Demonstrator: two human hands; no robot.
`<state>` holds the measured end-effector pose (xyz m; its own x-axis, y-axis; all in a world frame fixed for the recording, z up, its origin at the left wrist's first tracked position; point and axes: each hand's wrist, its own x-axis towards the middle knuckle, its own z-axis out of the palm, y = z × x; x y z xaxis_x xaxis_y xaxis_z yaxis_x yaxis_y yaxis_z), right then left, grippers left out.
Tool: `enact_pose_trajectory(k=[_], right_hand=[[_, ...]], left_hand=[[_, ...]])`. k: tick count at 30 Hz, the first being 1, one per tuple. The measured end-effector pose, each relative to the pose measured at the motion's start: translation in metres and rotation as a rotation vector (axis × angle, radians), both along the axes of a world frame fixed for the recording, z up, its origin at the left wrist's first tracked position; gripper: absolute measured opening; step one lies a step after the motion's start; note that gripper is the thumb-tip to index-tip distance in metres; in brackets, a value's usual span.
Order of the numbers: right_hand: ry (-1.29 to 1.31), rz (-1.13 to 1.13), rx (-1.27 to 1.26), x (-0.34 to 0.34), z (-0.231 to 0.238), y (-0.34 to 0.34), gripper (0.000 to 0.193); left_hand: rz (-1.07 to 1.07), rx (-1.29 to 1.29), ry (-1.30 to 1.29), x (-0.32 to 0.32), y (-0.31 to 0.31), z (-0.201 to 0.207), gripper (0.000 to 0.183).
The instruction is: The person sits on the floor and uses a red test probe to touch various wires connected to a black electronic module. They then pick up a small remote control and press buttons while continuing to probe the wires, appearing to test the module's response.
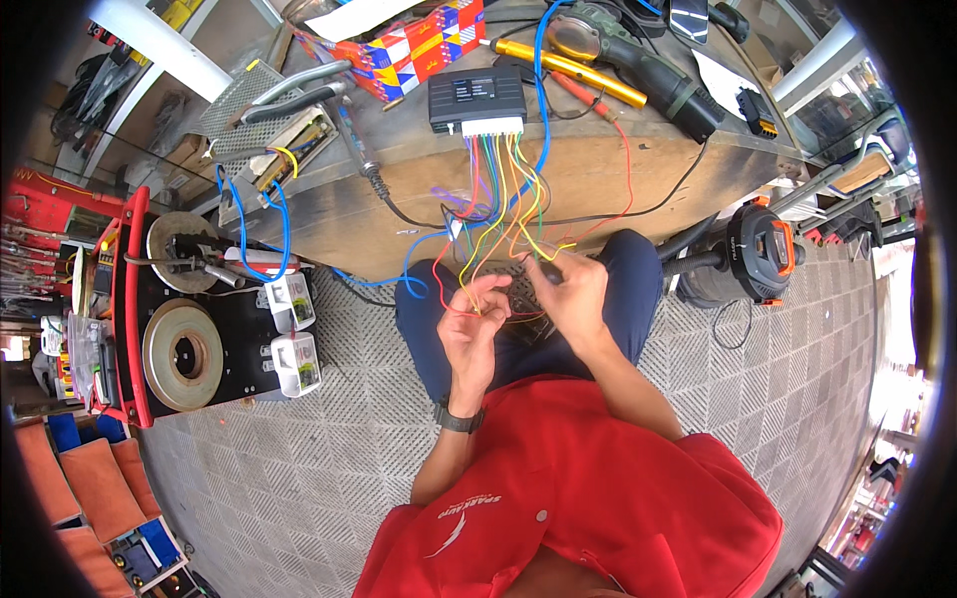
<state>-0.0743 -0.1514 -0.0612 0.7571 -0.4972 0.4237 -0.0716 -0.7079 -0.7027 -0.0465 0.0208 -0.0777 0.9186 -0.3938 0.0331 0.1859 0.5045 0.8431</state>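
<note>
A black control box lies near the table's front edge, with a white connector facing me. From it a bundle of thin coloured wires fans down over the edge toward my lap. My left hand, with a dark watch on its wrist, has its fingers curled around a red wire and a yellow one. To its right, my right hand pinches thin wire between thumb and forefinger. The exact wire ends at the fingertips are too small to make out. A blue cable runs across the table beside the box.
A soldering iron, a yellow tube-shaped tool and a green-black power tool lie on the table. A patterned box stands behind. Left is a black-and-red cart; right, a vacuum cleaner.
</note>
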Motion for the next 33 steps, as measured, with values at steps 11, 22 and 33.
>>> enact_pose_trajectory(k=[11, 22, 33], right_hand=[[0.029, -0.133, 0.357, 0.013, 0.007, -0.028, 0.015], [0.02, -0.117, 0.206, 0.007, 0.003, -0.029, 0.017], [0.047, -0.164, 0.213, 0.007, 0.003, -0.038, 0.019]], left_hand=[[0.102, -0.385, 0.177, 0.011, -0.014, -0.002, 0.022], [-0.051, -0.365, 0.324, 0.019, -0.006, 0.012, 0.038], [0.116, -0.034, 0.056, 0.029, -0.007, 0.02, 0.039]])
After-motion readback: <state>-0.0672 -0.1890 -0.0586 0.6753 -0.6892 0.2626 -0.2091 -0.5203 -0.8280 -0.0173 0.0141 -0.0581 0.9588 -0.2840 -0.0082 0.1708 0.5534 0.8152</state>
